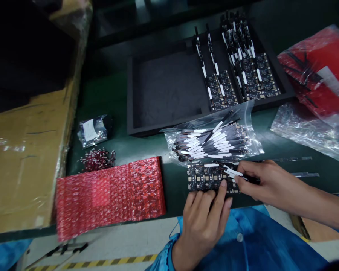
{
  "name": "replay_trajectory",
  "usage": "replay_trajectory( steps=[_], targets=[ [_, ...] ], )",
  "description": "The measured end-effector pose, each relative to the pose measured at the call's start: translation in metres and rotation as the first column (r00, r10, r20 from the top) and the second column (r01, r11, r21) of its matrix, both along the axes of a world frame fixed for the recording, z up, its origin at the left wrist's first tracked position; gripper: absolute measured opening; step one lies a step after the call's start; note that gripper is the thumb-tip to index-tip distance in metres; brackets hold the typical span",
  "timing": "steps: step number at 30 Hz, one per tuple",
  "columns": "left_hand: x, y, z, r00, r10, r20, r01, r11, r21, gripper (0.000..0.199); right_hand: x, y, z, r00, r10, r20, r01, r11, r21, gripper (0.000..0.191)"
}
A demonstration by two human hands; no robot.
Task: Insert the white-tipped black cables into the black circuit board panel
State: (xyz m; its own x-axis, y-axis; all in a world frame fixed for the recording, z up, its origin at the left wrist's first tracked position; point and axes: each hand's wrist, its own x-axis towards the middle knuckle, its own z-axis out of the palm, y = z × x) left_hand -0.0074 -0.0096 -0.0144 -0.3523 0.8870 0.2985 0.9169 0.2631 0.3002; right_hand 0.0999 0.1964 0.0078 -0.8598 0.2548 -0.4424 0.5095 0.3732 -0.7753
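Your left hand [205, 222], fingers a little spread, touches the near edge of the black board [201, 178] just past it, one fingertip on top; press evenly so it won't slide. Past both hands lies a bag of strips [252, 137]. Your right hand [268, 182] pinches some black-and-white strips [232, 172] over the board's right end; pinch lightly so none bend.

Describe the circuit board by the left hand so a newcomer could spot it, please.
Find the large black tray, then the clear bag with strips in front. Along the bag's near edge lies the circuit board; unlike the tray's boards, it has the left hand on it.
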Motion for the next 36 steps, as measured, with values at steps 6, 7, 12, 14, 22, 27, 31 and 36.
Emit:
replay_trajectory(
  steps=[6,7,12,14,22,27,31,36],
  targets=[
    [-0.001,0.001,0.0,1.0,0.0,0.004,0.0,1.0,-0.002,0.049,0.001,-0.001,0.001,1.0,0.006,0.015,-0.006,1.0,-0.021,0.032],
    [-0.001,0.001,0.0,1.0,0.0,0.005,0.0,1.0,-0.001,0.049,0.001,-0.001,0.001,1.0,0.006,0.014,-0.006,1.0,-0.024,0.032],
    [-0.001,0.002,0.0,1.0,-0.005,0.01,0.005,1.0,-0.006,0.049,-0.001,0.0,0.0,1.0,-0.006,0.009,0.007,1.0,-0.029,0.031],
    [-0.001,0.003,0.0,1.0,-0.007,0.006,0.007,1.0,-0.007,0.05,-0.001,0.0,0.0,1.0,-0.01,0.009,0.01,0.999,-0.032,0.032],
    [-0.002,0.004,0.001,1.0,-0.013,0.004,0.013,1.0,-0.004,0.049,0.002,0.0,0.0,0.999,-0.003,0.034,0.004,0.999,-0.052,0.035],
    [-0.003,0.008,0.006,1.0,-0.012,0.013,0.013,0.999,-0.049,0.048,0.005,0.001,0.001,1.0,0.001,0.001,-0.001,0.998,-0.066,0.033],
    [-0.004,0.01,0.009,0.999,-0.001,0.032,0.003,0.997,-0.076,0.044,0.009,0.003,0.0,0.998,0.034,-0.051,-0.035,0.999,-0.027,0.028],
    [-0.003,0.008,0.006,1.0,0.003,0.023,-0.002,0.999,-0.053,0.047,0.011,0.002,-0.003,0.993,0.061,-0.099,-0.057,0.998,0.041,0.032]
  ],
)
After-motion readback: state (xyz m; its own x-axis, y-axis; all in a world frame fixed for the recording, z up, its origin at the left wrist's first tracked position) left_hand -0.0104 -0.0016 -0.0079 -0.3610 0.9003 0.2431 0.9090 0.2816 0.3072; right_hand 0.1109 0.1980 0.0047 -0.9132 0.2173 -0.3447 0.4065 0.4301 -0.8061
